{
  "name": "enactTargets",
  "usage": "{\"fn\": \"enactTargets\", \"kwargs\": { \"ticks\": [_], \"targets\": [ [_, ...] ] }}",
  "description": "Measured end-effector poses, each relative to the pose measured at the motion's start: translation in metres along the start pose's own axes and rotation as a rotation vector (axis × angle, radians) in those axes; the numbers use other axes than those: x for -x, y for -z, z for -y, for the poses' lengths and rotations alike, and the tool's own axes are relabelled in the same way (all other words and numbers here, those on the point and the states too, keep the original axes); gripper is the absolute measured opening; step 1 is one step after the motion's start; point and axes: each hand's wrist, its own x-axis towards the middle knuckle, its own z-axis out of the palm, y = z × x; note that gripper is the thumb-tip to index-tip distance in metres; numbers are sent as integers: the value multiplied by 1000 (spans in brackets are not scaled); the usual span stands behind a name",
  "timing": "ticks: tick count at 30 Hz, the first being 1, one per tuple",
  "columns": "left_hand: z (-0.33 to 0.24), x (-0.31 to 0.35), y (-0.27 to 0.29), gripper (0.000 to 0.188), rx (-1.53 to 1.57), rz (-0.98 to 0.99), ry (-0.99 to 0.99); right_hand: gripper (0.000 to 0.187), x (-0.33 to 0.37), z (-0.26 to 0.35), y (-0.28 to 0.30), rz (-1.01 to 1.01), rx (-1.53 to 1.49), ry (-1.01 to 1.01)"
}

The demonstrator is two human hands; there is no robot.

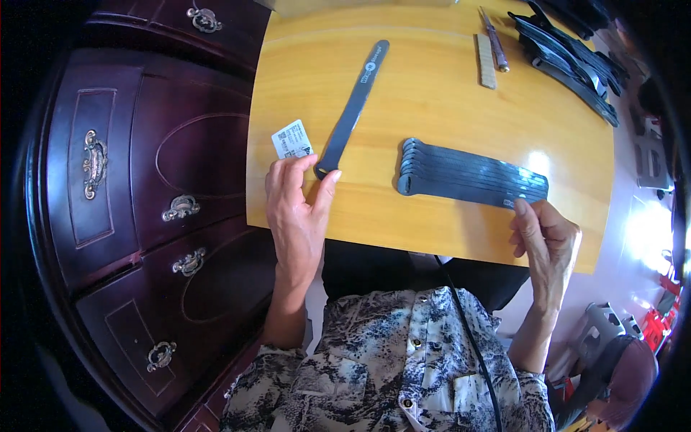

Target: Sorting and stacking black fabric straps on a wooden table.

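A long dark grey strap [350, 119] with a rounded far end and pale print lies slantwise on the yellow wooden table. My left hand [297, 201] pinches its near end between thumb and index finger, by a small loop. Beside those fingertips is a white printed label card [291, 138]. To the right lies a neat row of several overlapping dark straps [468, 171], their looped ends at the left. My right hand [545, 234] is at the row's near right corner, its thumb tip over the strap end and the other fingers curled. Whatever sits between those fingers is hidden.
A brown-handled pointed tool [495, 43] and a tan flat strip [486, 63] lie at the far right of the yellow table [425, 234]. A pile of black straps [568, 57] hangs near the right edge. Dark drawers [180, 144] stand left; grey stools [604, 331] stand right.
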Motion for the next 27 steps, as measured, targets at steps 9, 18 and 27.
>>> {"fn": "enactTargets", "kwargs": {
  "ticks": [9, 18, 27],
  "targets": [
    [0, 8, -4, 19, 245, 60, 165, 29, 13, 7, -40, 265, 82, 166],
    [-15, 21, -2, 14, 853, -10, 342, 15, 10, 16, -58, 332, 118, 319],
    [-27, 14, -11, 21, 733, 53, 292, 16, 10, 1, -59, 294, 99, 400]
  ]
}}
